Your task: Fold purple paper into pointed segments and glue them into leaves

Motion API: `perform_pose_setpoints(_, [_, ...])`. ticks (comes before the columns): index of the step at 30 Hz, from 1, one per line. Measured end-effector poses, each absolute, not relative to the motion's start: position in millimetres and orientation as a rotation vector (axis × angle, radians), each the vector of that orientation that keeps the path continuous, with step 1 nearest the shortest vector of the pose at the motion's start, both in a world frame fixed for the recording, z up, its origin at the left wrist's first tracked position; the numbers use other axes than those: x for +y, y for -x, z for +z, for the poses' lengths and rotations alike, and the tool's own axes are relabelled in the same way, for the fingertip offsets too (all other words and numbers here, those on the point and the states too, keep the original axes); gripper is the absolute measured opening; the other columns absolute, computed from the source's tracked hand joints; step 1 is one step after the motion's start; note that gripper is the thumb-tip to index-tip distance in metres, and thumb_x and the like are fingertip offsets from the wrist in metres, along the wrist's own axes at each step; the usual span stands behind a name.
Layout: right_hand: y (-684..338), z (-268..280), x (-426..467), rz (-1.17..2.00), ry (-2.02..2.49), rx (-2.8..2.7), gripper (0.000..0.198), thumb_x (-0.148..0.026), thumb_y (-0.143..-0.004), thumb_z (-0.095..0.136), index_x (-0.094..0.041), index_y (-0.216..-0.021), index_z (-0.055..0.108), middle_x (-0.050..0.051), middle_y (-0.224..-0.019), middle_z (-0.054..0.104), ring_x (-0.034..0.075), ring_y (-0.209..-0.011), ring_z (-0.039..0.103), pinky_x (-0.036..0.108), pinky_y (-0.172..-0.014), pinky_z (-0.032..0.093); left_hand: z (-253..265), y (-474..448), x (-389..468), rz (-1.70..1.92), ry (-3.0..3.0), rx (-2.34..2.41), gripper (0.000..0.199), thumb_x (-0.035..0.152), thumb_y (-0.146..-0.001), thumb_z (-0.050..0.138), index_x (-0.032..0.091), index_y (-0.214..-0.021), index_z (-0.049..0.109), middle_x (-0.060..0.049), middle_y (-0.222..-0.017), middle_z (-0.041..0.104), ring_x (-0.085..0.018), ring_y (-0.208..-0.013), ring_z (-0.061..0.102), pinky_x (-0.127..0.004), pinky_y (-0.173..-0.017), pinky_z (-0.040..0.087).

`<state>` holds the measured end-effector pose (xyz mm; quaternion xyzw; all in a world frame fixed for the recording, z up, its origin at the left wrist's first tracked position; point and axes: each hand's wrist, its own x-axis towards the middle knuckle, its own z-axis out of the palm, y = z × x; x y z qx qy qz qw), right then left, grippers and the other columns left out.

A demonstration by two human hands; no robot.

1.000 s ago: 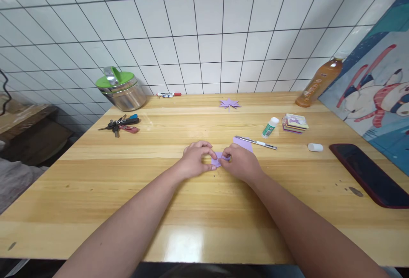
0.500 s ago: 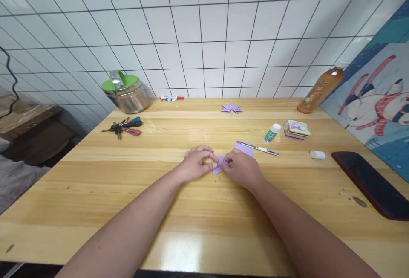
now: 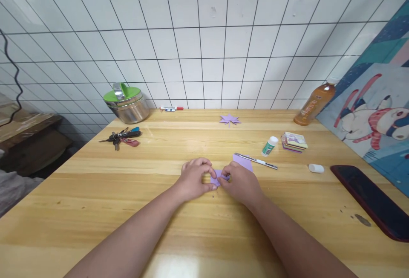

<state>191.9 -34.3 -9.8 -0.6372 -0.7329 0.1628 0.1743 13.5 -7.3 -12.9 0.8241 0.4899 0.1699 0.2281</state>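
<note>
A small piece of purple paper (image 3: 216,177) lies on the wooden table between my two hands. My left hand (image 3: 196,178) curves round its left side, with thumb and index fingertip on the paper's edges. The fingers of my right hand (image 3: 240,181) pinch the paper's right part, which looks folded up. Just beyond the right hand lies a second purple sheet (image 3: 244,163), partly hidden by that hand. A slim silver cutter or pen (image 3: 256,160) rests across its top edge. Farther back is a purple paper maple leaf (image 3: 229,119).
To the right are a glue stick (image 3: 270,146), its white cap (image 3: 316,168), a paper stack (image 3: 294,142), a phone (image 3: 372,201) and a tea bottle (image 3: 315,104). At left are keys (image 3: 119,136), a green-lidded metal pot (image 3: 128,103) and a marker (image 3: 171,108) by the tiled wall.
The view has tilted up, so everything sits lower. My left thumb has moved apart from the index finger, toward the paper's near edge. My right hand still pinches the paper.
</note>
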Motion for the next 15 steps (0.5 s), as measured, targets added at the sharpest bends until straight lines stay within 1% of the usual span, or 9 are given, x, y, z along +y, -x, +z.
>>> perform_pose_setpoints(3, [-192.7,-9.5,-34.1,0.476,1.819,-2.074,0.013,-0.035,-0.077,0.055,-0.023,-0.074,0.060,-0.001,-0.080,0.057,0.012,-0.073,0.054,0.023,-0.056,0.028,-11.7,-13.4,-7.3,0.435,-2.266,1.368,0.031,0.041,-0.059,0.073,0.034,-0.087,0.061,0.001,-0.123,0.047,-0.027,-0.116,0.040,-0.047,-0.096,0.026])
perform_pose_setpoints(6, [-193.9,-8.6,-35.4,0.504,1.798,-2.051,0.014,-0.037,-0.077,0.056,-0.023,-0.079,0.059,-0.002,-0.083,0.057,0.012,-0.074,0.054,0.023,-0.058,0.029,-9.9,-13.1,-7.4,0.386,-2.262,1.382,0.036,0.044,-0.061,0.071,0.034,-0.093,0.059,0.000,-0.136,0.036,-0.029,-0.123,0.033,-0.049,-0.098,0.022])
perform_pose_setpoints(8, [-194.1,-7.7,-37.5,0.517,1.754,-2.043,0.021,-0.040,-0.074,0.060,-0.025,-0.087,0.056,-0.002,-0.088,0.057,0.013,-0.077,0.055,0.024,-0.060,0.031,-8.9,-13.2,-7.7,0.356,-2.258,1.405,0.035,0.045,-0.062,0.070,0.034,-0.093,0.059,0.000,-0.140,0.031,-0.030,-0.126,0.029,-0.050,-0.099,0.021])
perform_pose_setpoints(11, [-193.2,-6.4,-40.3,0.519,1.738,-2.034,0.042,-0.044,-0.067,0.066,-0.026,-0.101,0.049,-0.001,-0.096,0.056,0.015,-0.083,0.055,0.025,-0.063,0.032,-8.5,-14.1,-7.7,0.338,-2.258,1.434,0.034,0.046,-0.062,0.068,0.034,-0.092,0.058,0.000,-0.142,0.029,-0.029,-0.128,0.026,-0.050,-0.099,0.020])
perform_pose_setpoints(13, [-192.8,-6.0,-40.4,0.529,1.768,-2.015,0.047,-0.042,-0.066,0.066,-0.027,-0.106,0.046,0.000,-0.101,0.055,0.017,-0.086,0.055,0.026,-0.063,0.032,-8.9,-14.8,-7.3,0.336,-2.259,1.439,0.034,0.046,-0.062,0.068,0.034,-0.092,0.058,0.000,-0.143,0.028,-0.029,-0.129,0.025,-0.050,-0.099,0.020])
perform_pose_setpoints(15, [-193.4,-5.9,-38.5,0.555,1.798,-1.994,0.045,-0.036,-0.067,0.066,-0.027,-0.106,0.045,0.001,-0.104,0.054,0.018,-0.087,0.055,0.026,-0.064,0.032,-9.8,-15.1,-6.5,0.331,-2.257,1.440,0.036,0.045,-0.060,0.070,0.034,-0.093,0.058,0.000,-0.144,0.027,-0.029,-0.130,0.024,-0.050,-0.100,0.020])
